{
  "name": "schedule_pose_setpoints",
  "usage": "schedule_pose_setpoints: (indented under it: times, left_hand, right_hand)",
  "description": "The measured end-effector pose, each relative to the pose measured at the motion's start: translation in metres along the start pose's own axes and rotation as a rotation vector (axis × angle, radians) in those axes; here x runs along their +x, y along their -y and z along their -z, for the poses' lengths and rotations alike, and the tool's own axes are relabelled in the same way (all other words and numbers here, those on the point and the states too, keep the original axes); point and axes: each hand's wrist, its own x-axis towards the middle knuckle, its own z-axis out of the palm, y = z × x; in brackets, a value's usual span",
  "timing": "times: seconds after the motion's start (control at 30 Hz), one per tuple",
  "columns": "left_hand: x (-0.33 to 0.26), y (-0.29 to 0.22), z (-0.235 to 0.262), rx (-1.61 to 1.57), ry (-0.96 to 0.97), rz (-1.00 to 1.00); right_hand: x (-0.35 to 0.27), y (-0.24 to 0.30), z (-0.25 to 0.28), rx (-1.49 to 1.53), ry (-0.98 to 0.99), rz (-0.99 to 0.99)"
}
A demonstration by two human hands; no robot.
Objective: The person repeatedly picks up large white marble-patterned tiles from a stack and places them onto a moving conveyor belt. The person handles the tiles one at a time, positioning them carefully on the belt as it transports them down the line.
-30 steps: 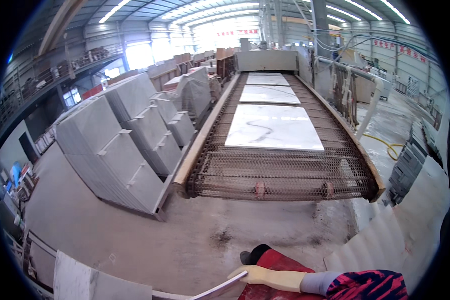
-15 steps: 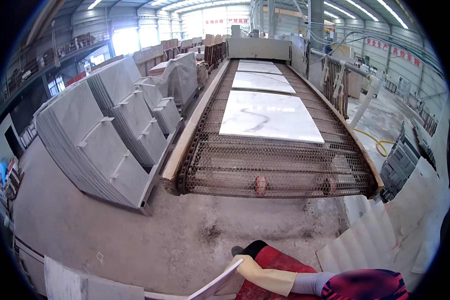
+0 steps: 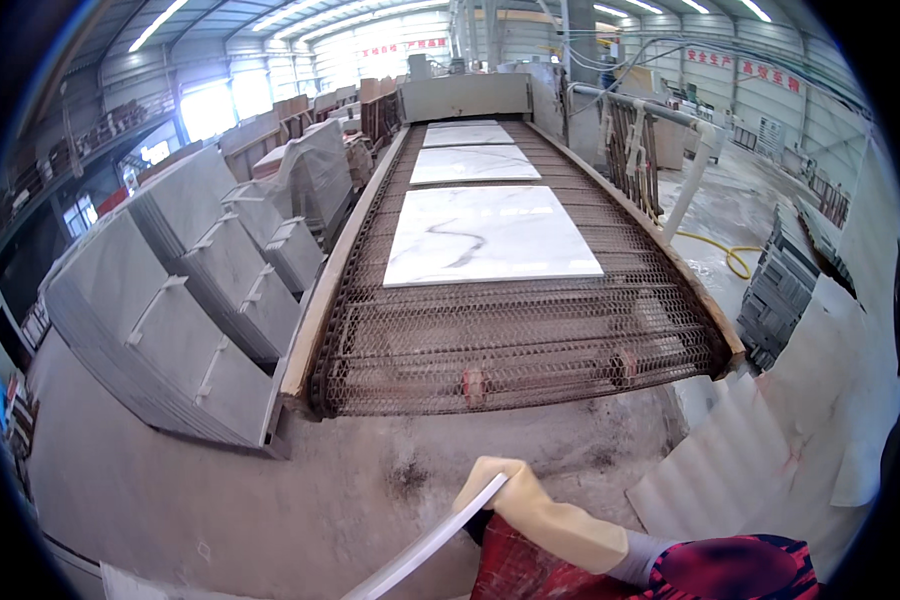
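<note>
My right hand, in a cream rubber glove, is closed over the upper edge of a white stone slab. The slab is seen nearly edge-on and tilted, and its lower part runs out of the picture. My left hand does not show. Ahead lies a wire-mesh conveyor belt. On it rests a large white marble slab with grey veins, lying flat, and smaller-looking pale slabs follow farther up the belt.
On the left, stacks of grey-white slabs lean on a rack. Corrugated pale sheets stand at the right beside grey stacked pieces. A white pipe and a yellow hose are right of the belt. Another pale slab shows bottom left.
My right hand has risen slightly, with the held slab's edge lifted too. The view has turned to the right, so the belt appears farther left. The slabs on the belt look much the same.
</note>
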Motion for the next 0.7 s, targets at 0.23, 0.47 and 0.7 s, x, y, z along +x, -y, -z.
schedule_pose_setpoints:
  times: [0.23, 0.47, 0.7]
  left_hand:
    - [-0.040, -0.114, -0.141, -0.053, 0.200, -0.124]
    - [-0.047, -0.156, -0.243, -0.133, 0.664, -0.030]
    - [-0.086, -0.207, -0.334, -0.319, 0.643, 0.250]
  right_hand:
    - [-0.031, 0.073, 0.104, 0.069, -0.344, 0.221]
    - [-0.025, 0.107, 0.177, 0.107, -0.683, 0.299]
    - [-0.015, 0.152, 0.212, 0.135, -0.858, 0.270]
